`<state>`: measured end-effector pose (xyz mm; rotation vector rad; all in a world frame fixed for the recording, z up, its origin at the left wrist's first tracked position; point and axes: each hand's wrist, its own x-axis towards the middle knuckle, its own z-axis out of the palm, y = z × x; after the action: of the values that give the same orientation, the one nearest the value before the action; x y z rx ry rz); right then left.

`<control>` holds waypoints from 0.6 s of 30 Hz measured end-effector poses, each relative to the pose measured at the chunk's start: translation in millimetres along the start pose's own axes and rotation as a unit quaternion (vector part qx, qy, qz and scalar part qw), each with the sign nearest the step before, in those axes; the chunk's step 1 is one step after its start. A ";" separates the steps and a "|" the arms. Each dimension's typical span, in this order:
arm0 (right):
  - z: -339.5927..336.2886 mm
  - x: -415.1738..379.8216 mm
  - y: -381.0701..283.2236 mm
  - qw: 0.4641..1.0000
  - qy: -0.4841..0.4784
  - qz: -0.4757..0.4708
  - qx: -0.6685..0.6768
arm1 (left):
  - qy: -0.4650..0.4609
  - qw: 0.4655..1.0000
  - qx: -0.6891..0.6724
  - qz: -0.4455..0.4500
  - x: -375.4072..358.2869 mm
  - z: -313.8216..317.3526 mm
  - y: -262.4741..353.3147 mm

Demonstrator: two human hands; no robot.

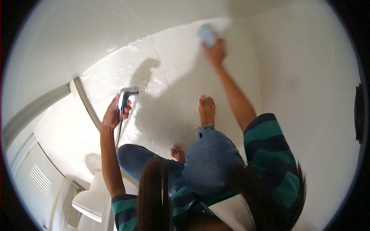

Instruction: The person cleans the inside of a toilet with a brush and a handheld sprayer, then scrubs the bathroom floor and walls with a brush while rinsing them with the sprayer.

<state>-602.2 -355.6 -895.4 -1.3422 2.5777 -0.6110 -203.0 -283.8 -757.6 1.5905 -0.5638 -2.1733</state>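
My left hand (111,113) is wrapped round the handle of a chrome hand shower (124,98), its head pointing right over the wet tiled floor (173,57). A thin hose hangs down below that hand. Farther forward, my right hand (216,53) is closed on a light blue object (207,35), blurred, perhaps a brush or sponge. It is at the floor near the base of the wall; whether it touches is unclear.
My bare feet (207,109) are on the floor between my hands. A raised sill (86,102) crosses at the left. Beyond it are a white toilet (90,198) and a door with a vent (40,179). Pale walls (300,77) rise ahead and at the right.
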 end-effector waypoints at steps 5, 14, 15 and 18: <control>32.2 -117.4 -133.9 0.848 -0.257 -0.460 0.063 | 0.115 0.988 -0.058 0.080 39.6 -63.7 12.6; 66.1 -202.4 -207.1 0.624 -0.401 -0.670 0.034 | 0.444 0.788 -0.235 0.357 -156.2 -55.8 14.0; 80.6 -199.0 -224.2 0.613 -0.390 -0.687 0.031 | 0.511 0.736 -0.273 0.351 -191.8 -63.8 -0.8; 152.3 -189.4 -331.8 0.707 -0.295 -0.643 0.007 | 0.693 0.548 -0.283 0.373 -305.6 -31.2 -86.4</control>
<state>-194.9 -413.0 -896.2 -2.6288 0.8317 -0.2079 -93.3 -52.2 -567.4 1.6024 0.0701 -0.0371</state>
